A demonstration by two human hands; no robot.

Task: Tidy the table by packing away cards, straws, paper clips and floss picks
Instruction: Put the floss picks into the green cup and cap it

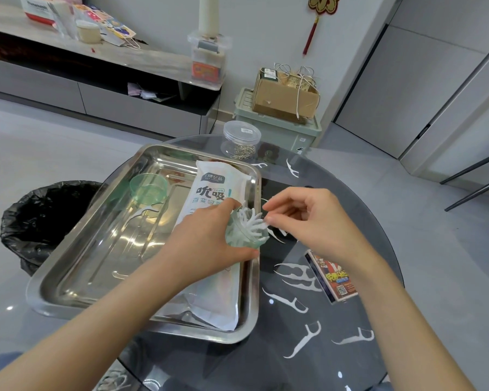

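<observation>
My left hand point(209, 238) curls round the small clear green plastic tub point(242, 238), tipped toward my right hand point(308, 218), whose fingertips pinch a white plastic floss pick point(261, 225) at its mouth. I judge the picks light, stiff and slippery on the dark glass bench point(237, 359), and best pinched by the handle.

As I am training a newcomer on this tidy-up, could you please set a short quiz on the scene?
1. True or false: the left hand grips the cup of floss picks, and the right hand pinches a floss pick.
2. Where does the straw packet lie? A) in the steel tray B) on the floor
3. Fill in: the clear jar holds paper ____.
Key: 1 true; 2 A; 3 clips.
</observation>
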